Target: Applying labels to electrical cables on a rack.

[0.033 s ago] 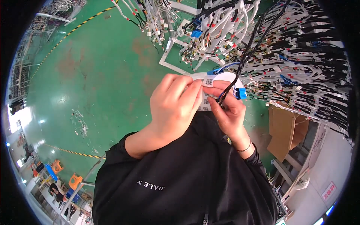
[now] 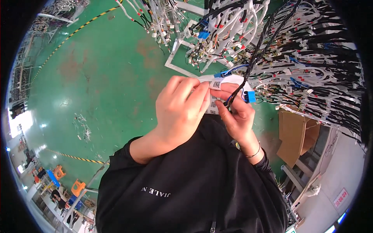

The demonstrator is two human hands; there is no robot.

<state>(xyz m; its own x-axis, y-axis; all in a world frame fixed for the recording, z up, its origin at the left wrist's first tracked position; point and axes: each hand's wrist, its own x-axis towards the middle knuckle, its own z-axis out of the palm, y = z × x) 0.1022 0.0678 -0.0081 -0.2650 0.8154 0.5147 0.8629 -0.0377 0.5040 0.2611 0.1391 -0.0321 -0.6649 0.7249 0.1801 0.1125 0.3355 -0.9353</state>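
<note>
A white sheet of labels (image 2: 216,85) with small square codes is held up between my two hands, in front of my chest. My left hand (image 2: 179,110) is closed, its thumb and fingertips pinching the sheet's left part; its back hides much of the paper. On the right, my right hand (image 2: 240,116) is closed with its thumb and fingers around a black twisted wire harness (image 2: 251,64), and the sheet passes behind its fingers. A blue connector (image 2: 250,97) sticks out beside those fingers. Another blue connector (image 2: 223,74) lies at the sheet's upper edge.
Dense bundles of wire harnesses (image 2: 311,66) hang at the right and far side. A pale metal frame (image 2: 169,62) stands beyond my hands. At the right is a cardboard box (image 2: 291,134). Wire scraps (image 2: 83,128) lie on the green floor; orange stools (image 2: 78,187) stand lower left.
</note>
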